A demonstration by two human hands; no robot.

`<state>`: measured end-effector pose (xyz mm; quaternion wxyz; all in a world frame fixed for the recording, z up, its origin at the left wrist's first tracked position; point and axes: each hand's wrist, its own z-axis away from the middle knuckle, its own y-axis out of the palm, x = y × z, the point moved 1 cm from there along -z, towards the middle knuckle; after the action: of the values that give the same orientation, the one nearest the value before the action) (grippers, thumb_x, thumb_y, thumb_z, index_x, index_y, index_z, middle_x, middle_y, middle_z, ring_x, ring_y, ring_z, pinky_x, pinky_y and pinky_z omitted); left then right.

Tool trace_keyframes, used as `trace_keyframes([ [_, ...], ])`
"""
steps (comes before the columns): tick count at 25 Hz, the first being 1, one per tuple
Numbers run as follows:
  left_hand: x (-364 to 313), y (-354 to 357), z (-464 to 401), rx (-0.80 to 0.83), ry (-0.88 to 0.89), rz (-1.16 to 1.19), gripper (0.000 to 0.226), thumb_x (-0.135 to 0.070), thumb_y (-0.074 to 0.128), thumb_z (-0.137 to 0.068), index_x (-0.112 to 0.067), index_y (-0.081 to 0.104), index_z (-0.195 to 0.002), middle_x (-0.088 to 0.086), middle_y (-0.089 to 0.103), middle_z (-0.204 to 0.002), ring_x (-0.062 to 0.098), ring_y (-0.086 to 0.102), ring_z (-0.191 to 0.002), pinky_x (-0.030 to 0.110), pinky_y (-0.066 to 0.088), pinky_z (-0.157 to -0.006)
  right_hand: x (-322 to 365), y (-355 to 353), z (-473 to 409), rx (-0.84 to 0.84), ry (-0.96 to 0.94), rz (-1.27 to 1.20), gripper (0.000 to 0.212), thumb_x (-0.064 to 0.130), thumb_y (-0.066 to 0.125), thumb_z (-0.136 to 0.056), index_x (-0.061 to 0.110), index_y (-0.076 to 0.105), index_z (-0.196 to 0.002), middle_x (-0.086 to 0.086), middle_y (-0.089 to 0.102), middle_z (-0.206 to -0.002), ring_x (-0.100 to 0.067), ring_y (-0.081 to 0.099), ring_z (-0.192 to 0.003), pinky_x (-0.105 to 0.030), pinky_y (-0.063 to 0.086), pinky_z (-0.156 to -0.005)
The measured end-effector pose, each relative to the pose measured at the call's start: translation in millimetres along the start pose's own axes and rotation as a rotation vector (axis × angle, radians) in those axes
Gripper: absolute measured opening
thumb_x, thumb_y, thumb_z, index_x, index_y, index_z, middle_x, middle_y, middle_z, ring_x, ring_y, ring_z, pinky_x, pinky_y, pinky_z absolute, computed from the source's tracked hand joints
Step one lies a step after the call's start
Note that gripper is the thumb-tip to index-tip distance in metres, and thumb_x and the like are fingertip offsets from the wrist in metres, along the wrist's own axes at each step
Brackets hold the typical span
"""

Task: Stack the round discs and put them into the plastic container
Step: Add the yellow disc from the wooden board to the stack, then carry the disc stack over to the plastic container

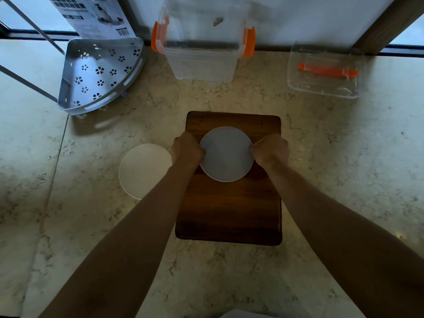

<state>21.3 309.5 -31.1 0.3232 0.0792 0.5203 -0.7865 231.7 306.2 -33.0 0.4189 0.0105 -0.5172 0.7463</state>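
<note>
While both arms reach forward over the dark wooden cutting board (229,203), the left hand (187,149) and the right hand (270,151) grip opposite edges of a grey round disc (226,154) that sits over the board's far half, fingers curled tight on its rim. A second, white round disc (143,171) lies flat on the marble counter (344,180) just left of the board, partly covered by the left forearm. Farther back the clear plastic container (203,42) with orange latches stands open against the wall, its clear lid (325,70) well to its right and a perforated metal corner shelf (98,74) to its left.
</note>
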Motion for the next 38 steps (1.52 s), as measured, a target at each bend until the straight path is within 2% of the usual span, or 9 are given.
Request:
trace_keyframes([
  [3,3,1,-2,0.008,-0.077,0.085,0.027,-0.009,0.073,-0.075,-0.005,0.053,-0.057,0.008,0.056,-0.058,0.026,0.059,-0.059,0.03,0.045,-0.049,-1,0,-4,0.059,0.036,-0.04,0.027,0.023,0.071,-0.079,0.014,0.063,-0.055,0.003,0.06,-0.052,-0.01,0.054,-0.044,-0.017,0.035,-0.04],
  [7,6,-1,-7,0.084,-0.17,0.268,0.017,-0.009,0.079,-0.074,0.006,0.07,-0.075,0.022,0.072,-0.079,0.034,0.072,-0.071,0.048,0.062,-0.07,-2,0,-7,0.118,0.042,-0.068,0.031,0.029,0.07,-0.076,0.017,0.056,-0.052,0.004,0.058,-0.051,-0.011,0.053,-0.044,-0.019,0.036,-0.043],
  [9,7,-5,-7,0.119,-0.21,0.375,0.011,0.0,0.079,-0.074,0.006,0.07,-0.076,0.026,0.072,-0.087,0.036,0.073,-0.073,0.051,0.063,-0.068,-2,0,-7,0.126,0.02,-0.069,0.03,0.031,0.07,-0.076,0.015,0.061,-0.053,0.003,0.061,-0.051,-0.013,0.058,-0.047,-0.02,0.043,-0.044],
  [12,5,-12,-1,0.142,-0.261,0.49,0.016,0.009,0.079,-0.073,0.005,0.066,-0.083,0.025,0.069,-0.094,0.038,0.072,-0.077,0.051,0.063,-0.061,-5,-2,-3,0.147,0.014,-0.14,0.022,0.026,0.072,-0.077,0.004,0.074,-0.073,-0.005,0.073,-0.068,-0.023,0.072,-0.067,-0.037,0.062,-0.062],
  [15,10,-24,14,0.131,-0.267,0.546,0.017,0.011,0.078,-0.072,0.005,0.065,-0.081,0.023,0.068,-0.095,0.038,0.072,-0.078,0.047,0.063,-0.059,-5,-3,7,0.188,0.007,-0.19,0.015,0.015,0.071,-0.079,0.0,0.074,-0.08,-0.011,0.074,-0.078,-0.029,0.073,-0.079,-0.049,0.062,-0.07],
  [21,71,-65,45,0.004,-0.28,0.624,0.011,0.003,0.079,-0.074,0.006,0.072,-0.082,0.025,0.072,-0.088,0.031,0.073,-0.071,0.04,0.062,-0.065,36,19,47,0.306,-0.1,-0.196,0.007,0.016,0.07,-0.088,0.016,0.074,-0.082,-0.002,0.072,-0.089,-0.014,0.07,-0.076,-0.037,0.063,-0.069],
  [26,145,-105,47,-0.126,-0.333,0.637,0.012,0.003,0.08,-0.071,0.004,0.075,-0.081,0.024,0.073,-0.078,0.032,0.074,-0.067,0.043,0.063,-0.069,85,71,77,0.38,-0.24,-0.174,0.01,0.016,0.069,-0.09,0.012,0.075,-0.083,-0.005,0.073,-0.092,-0.016,0.07,-0.079,-0.039,0.063,-0.074],
  [30,181,-121,44,-0.134,-0.325,0.611,0.012,0.004,0.08,-0.071,-0.004,0.071,-0.069,0.024,0.073,-0.076,0.032,0.074,-0.066,0.045,0.063,-0.068,104,107,89,0.37,-0.265,-0.166,0.014,0.017,0.072,-0.087,0.003,0.074,-0.087,-0.012,0.072,-0.091,-0.023,0.071,-0.083,-0.046,0.061,-0.078],
  [38,208,-120,33,-0.097,-0.319,0.61,0.01,0.005,0.08,-0.072,0.003,0.073,-0.079,0.021,0.074,-0.077,0.025,0.075,-0.059,0.038,0.064,-0.058,117,135,83,0.345,-0.336,-0.006,0.014,0.022,0.074,-0.087,0.009,0.074,-0.083,-0.01,0.073,-0.086,-0.021,0.071,-0.078,-0.044,0.061,-0.077],
])
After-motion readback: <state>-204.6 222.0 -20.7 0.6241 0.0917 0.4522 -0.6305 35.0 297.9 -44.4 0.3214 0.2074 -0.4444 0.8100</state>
